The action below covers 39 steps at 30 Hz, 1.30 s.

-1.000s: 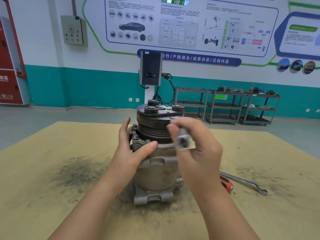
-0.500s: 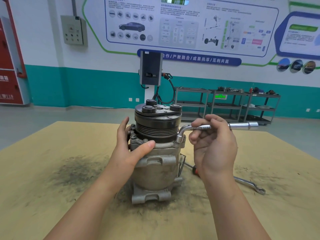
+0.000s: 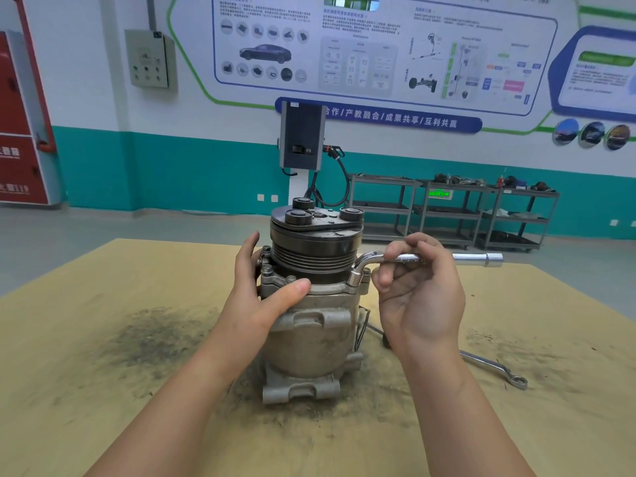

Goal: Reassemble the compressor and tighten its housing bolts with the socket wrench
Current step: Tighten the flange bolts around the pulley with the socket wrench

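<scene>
The compressor stands upright on the wooden table, grey housing below and black grooved pulley on top. My left hand wraps the housing's left side just under the pulley, thumb laid across the front flange. An L-shaped chrome socket wrench has its short end down on a housing bolt at the flange's right edge, its long arm pointing right. My right hand holds the wrench's long arm near the bend, fingers curled over it.
A ring spanner lies on the table to the right, and a dark tool tip shows behind my right wrist. Dark grime stains the table left of the compressor. Metal shelf carts and a wall charger stand beyond the table.
One second ago my right hand was bringing the wrench in front of the compressor. Now its socket sits on the right flange bolt with the handle pointing right; my left hand kept its hold.
</scene>
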Each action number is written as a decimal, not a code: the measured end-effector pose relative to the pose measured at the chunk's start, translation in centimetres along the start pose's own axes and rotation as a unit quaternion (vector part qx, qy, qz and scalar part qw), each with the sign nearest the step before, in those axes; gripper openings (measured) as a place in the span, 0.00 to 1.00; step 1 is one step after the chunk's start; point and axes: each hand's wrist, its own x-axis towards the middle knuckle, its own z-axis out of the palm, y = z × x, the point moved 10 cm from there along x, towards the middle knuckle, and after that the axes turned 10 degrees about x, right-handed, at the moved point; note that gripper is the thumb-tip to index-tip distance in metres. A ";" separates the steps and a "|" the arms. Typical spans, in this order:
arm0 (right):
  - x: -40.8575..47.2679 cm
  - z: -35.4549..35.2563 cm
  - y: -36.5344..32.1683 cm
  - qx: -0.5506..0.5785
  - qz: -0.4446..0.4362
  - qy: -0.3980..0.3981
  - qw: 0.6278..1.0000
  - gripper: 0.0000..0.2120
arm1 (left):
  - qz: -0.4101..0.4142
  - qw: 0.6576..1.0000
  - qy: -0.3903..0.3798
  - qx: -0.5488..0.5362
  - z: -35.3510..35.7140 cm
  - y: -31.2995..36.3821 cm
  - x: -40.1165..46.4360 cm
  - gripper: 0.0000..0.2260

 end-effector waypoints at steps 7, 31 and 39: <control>-3.8 2.1 -2.6 -0.172 -0.245 -0.042 0.953 0.10 | 0.003 1.000 0.002 0.006 0.0 0.0 0.1 0.46; -1.8 2.3 -3.6 -0.152 -0.190 -0.052 0.969 0.06 | 0.045 0.965 0.239 0.101 -0.7 2.1 -3.1 0.27; -1.8 2.7 -3.1 -0.171 -0.171 -0.078 0.967 0.04 | 0.053 0.957 0.268 0.098 -1.2 3.1 -3.8 0.19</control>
